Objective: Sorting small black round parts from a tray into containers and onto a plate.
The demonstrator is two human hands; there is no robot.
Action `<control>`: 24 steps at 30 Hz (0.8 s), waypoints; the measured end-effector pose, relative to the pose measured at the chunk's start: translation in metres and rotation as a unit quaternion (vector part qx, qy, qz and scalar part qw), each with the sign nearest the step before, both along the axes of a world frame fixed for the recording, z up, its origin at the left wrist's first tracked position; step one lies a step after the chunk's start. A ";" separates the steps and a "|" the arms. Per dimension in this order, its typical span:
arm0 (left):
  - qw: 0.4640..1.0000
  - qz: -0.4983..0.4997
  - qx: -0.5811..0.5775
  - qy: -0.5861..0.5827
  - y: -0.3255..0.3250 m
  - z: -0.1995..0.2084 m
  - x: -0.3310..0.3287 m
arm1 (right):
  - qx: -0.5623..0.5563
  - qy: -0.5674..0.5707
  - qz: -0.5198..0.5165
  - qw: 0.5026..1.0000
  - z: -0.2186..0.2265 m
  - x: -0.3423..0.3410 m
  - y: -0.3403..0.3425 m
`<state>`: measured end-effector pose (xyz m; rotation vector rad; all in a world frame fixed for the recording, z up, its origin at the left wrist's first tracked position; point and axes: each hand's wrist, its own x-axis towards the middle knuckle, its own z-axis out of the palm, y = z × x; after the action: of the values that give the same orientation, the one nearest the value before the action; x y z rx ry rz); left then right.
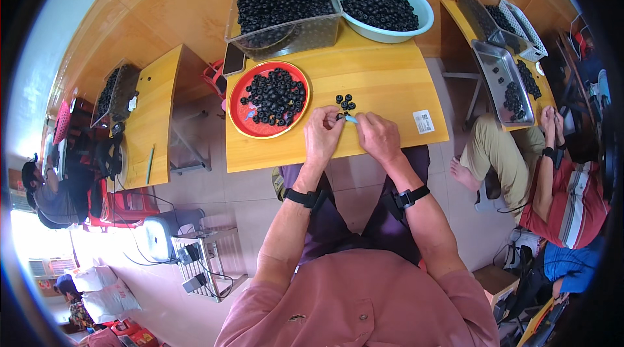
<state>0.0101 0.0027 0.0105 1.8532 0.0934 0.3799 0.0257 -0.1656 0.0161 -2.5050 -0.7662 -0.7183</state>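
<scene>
Over the yellow wooden table, my two hands meet near the front edge. My left hand pinches a small black ring-shaped part between thumb and fingertips. In my right hand is a slim pale blue-green tool, its tip against or close to that part; its exact kind is too small to make out. Just beyond my fingertips lie several loose black parts. To the left of my left hand, a red plate with a yellow rim carries a heap of the same parts.
At the table's back stand a clear plastic bin and a light blue basin, both full of black parts. A phone lies beside the bin, a white label at right. A co-worker sits at another table with a metal tray.
</scene>
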 end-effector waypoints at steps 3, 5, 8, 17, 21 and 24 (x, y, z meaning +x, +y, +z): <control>1.000 -0.001 0.006 -0.004 -0.001 0.001 0.000 | 0.002 0.002 0.008 1.000 -0.001 0.000 0.000; 1.000 -0.001 0.007 -0.007 0.000 0.002 -0.001 | -0.003 0.005 0.005 1.000 -0.003 0.000 0.000; 1.000 -0.004 0.005 -0.005 0.000 0.001 -0.001 | 0.000 -0.002 0.004 1.000 -0.002 0.000 0.001; 0.998 -0.024 -0.059 0.017 0.004 0.001 0.000 | 0.013 -0.005 0.008 1.000 0.002 0.001 0.004; 0.997 -0.029 -0.059 0.034 0.003 0.002 0.000 | 0.006 0.003 0.003 1.000 0.001 0.002 0.002; 0.992 -0.041 -0.117 0.015 0.003 -0.001 0.000 | 0.023 0.015 -0.028 0.999 0.001 0.003 0.002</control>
<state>0.0100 0.0055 0.0091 1.6259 0.0790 0.2717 0.0285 -0.1640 0.0167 -2.4990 -0.6627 -0.7073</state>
